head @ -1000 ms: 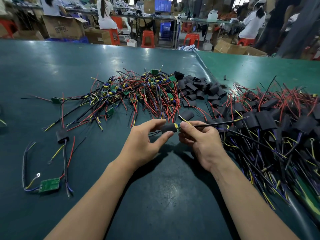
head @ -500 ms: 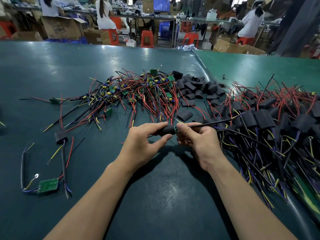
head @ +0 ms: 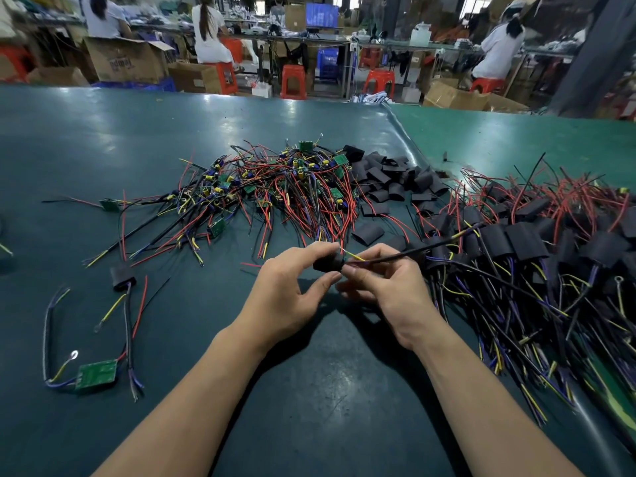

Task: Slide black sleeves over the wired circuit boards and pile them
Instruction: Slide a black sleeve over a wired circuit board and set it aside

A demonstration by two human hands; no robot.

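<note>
A: Black, tubular — one sleeve (head: pixel 328 262), item in work. Location?

B: Held above the dark green table (head: pixel 103 149), near its middle. The left hand (head: pixel 292 287) pinches the black sleeve between thumb and curled fingers. The right hand (head: pixel 382 284) pinches the wire bundle (head: pixel 406 251) just beside the sleeve's mouth; yellow and purple leads show between the two hands, and the black cable runs off up and to the right.

A: The board itself?

B: Cannot tell — hidden in the sleeve or behind the fingers.

A: Stock of unsleeved boards?

B: One tangled heap (head: pixel 275 191) beyond the hands: green boards, red, black and yellow wires. One loose green board (head: pixel 95 375) with its leads lies at the near left, well apart from the heap.

A: Empty sleeves?

B: A loose pile (head: pixel 392 180) just right of the heap, touching it; one stray sleeve (head: pixel 367 234) lies nearer the hands.

A: Finished pieces?

B: A large sleeved pile (head: pixel 537 242) at the right, wires trailing toward the near edge. One sleeved piece (head: pixel 122 275) lies alone at the left.

A: Background?

B: Red stools (head: pixel 293 81), cardboard boxes (head: pixel 127 60), seated people at benches.
</note>
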